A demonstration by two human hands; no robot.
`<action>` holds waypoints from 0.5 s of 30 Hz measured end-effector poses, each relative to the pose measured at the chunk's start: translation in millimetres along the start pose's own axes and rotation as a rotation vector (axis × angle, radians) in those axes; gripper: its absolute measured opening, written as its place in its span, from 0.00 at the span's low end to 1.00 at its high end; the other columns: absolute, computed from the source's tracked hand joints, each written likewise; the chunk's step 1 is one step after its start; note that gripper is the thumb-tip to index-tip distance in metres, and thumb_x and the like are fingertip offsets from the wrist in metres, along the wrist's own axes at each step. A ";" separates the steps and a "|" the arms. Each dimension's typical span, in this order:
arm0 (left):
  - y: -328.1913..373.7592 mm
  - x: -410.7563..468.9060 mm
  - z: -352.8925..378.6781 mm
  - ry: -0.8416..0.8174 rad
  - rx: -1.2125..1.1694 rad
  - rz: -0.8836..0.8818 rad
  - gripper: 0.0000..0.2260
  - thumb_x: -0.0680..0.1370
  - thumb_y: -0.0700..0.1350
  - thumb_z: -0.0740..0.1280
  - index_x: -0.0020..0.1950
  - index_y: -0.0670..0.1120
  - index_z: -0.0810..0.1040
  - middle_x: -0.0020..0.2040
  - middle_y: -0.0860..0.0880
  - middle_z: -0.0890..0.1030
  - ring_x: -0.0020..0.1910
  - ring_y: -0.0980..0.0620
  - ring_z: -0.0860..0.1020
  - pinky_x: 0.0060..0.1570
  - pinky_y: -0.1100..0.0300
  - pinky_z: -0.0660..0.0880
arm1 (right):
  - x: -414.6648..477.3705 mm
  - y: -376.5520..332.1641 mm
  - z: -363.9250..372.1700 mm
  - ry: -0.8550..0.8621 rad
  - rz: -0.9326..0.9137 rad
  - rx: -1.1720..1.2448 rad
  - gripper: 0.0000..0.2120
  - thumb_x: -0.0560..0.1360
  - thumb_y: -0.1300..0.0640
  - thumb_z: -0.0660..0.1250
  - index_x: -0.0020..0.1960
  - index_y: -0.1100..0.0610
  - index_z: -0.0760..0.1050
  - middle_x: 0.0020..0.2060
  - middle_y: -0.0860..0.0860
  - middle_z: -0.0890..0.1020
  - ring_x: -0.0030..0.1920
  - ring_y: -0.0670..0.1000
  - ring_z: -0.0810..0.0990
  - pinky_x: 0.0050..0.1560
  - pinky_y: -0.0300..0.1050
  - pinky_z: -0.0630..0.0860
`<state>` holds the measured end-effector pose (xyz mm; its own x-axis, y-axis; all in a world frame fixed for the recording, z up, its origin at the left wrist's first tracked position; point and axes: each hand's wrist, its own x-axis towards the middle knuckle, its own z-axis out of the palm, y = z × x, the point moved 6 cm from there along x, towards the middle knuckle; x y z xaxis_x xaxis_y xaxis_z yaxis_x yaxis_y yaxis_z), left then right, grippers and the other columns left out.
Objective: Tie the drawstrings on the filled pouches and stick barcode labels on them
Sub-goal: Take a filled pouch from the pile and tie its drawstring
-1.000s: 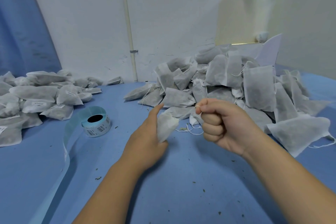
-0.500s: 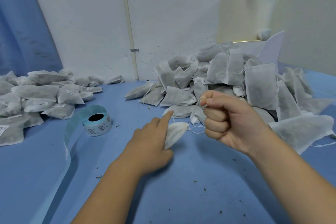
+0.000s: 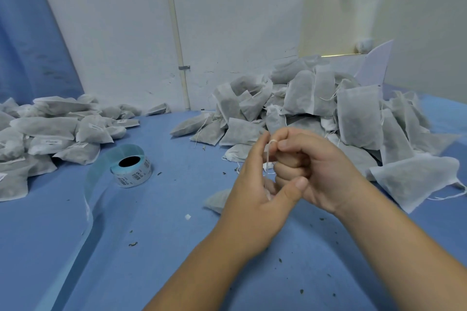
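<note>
Finished heap, far left: we see pouches [image 3: 50, 134] lying on the worktop [image 3: 151, 260], several with a white label stuck on; we judge these done.
Writing on that heap: each label carries dark print, but it is too small for us to read.
Label roll [image 3: 131, 168]: it stands just beside the finished heap, and its blue backing strip [image 3: 88, 184] curls toward us. We make out barcodes and small characters on the outer labels, none of them legible.
Left hand [image 3: 255, 192]: the grip is closed round the pouch in hand [image 3: 217, 201], with the index finger raised against the drawstring [image 3: 267, 156].
Pouch in hand: it sits low at mid-worktop, mostly hidden under the left palm, and we can see no label on it.
Right hand [image 3: 310, 166]: it is curled into a fist against the left, thumb and forefinger pinching the drawstring.
Step in hand: we judge the tying is under way and the label comes after.
Untied heap [image 3: 328, 108], right: a large pile with loose strings trailing and no labels that we can see. We judge a good deal of the task is left.
</note>
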<state>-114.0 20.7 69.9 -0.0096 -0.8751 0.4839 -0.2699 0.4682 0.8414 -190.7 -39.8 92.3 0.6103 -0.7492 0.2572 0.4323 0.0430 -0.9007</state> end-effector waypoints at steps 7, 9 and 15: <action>-17.8 1.3 -24.2 0.126 0.004 -0.243 0.12 0.79 0.50 0.67 0.35 0.51 0.79 0.30 0.55 0.78 0.27 0.57 0.75 0.26 0.69 0.67 | 4.7 1.1 -27.7 0.168 -0.041 -0.105 0.14 0.74 0.69 0.56 0.34 0.61 0.73 0.20 0.47 0.57 0.19 0.44 0.53 0.24 0.32 0.53; -19.6 2.1 -28.6 0.142 -0.060 -0.291 0.15 0.79 0.48 0.67 0.32 0.49 0.78 0.28 0.53 0.77 0.26 0.56 0.75 0.26 0.69 0.68 | 6.4 5.1 -32.2 0.199 -0.035 -0.133 0.16 0.75 0.70 0.56 0.32 0.59 0.75 0.21 0.47 0.57 0.20 0.44 0.53 0.24 0.33 0.52; -16.2 5.5 -37.4 0.147 -0.297 -0.277 0.18 0.79 0.43 0.65 0.29 0.50 0.81 0.28 0.49 0.79 0.31 0.52 0.79 0.34 0.67 0.74 | 7.6 17.1 -32.5 0.227 0.028 -0.141 0.15 0.75 0.68 0.59 0.33 0.58 0.76 0.23 0.47 0.57 0.21 0.45 0.52 0.25 0.35 0.50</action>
<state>-73.8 12.9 68.0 0.1668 -0.9560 0.2414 0.0460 0.2521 0.9666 -200.2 -66.2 67.4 0.4492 -0.8789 0.1607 0.3108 -0.0149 -0.9504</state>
